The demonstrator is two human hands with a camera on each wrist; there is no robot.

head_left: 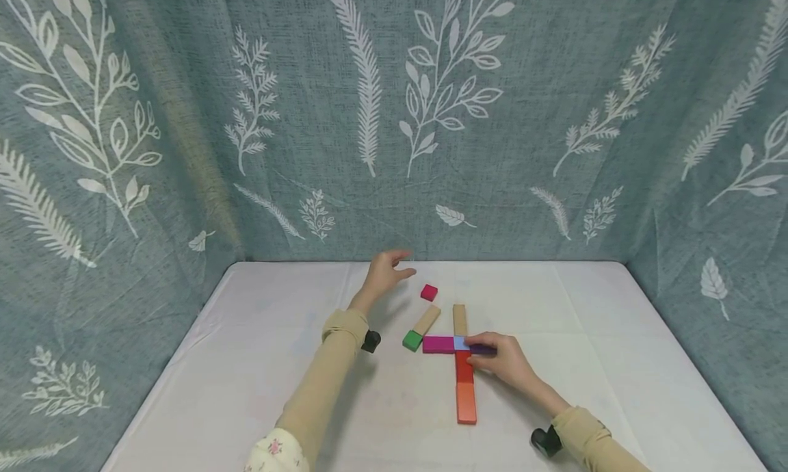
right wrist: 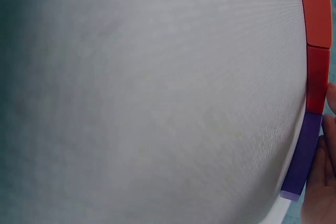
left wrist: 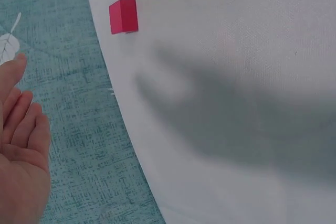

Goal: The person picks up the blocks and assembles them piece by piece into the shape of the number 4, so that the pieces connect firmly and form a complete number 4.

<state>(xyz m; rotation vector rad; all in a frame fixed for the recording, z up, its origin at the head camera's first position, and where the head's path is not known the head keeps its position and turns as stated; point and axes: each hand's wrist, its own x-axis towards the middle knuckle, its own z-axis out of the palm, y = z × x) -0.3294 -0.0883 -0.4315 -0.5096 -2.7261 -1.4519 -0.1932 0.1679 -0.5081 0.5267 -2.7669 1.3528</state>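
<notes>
Several flat wooden blocks form a cross on the table: a natural wood block [head_left: 460, 319] at the far end, a light blue block [head_left: 460, 343] at the centre, a magenta block [head_left: 438, 345] on the left, then a red block [head_left: 464, 368] and an orange block [head_left: 466, 403] nearer me. My right hand [head_left: 507, 362] pinches the dark purple block [right wrist: 303, 156] that makes the right arm, thumb close to the red block. Above the far table edge, my left hand [head_left: 384, 273] hovers with thumb and fingers apart, holding nothing. Nearest to it lies a small crimson block [head_left: 429, 293].
Left of the cross, a green block [head_left: 412, 340] touches a slanted natural wood block [head_left: 427, 319]. White cloth covers the table [head_left: 258, 369]. A grey-green curtain [head_left: 382, 212] with white leaf patterns rises behind and at both sides.
</notes>
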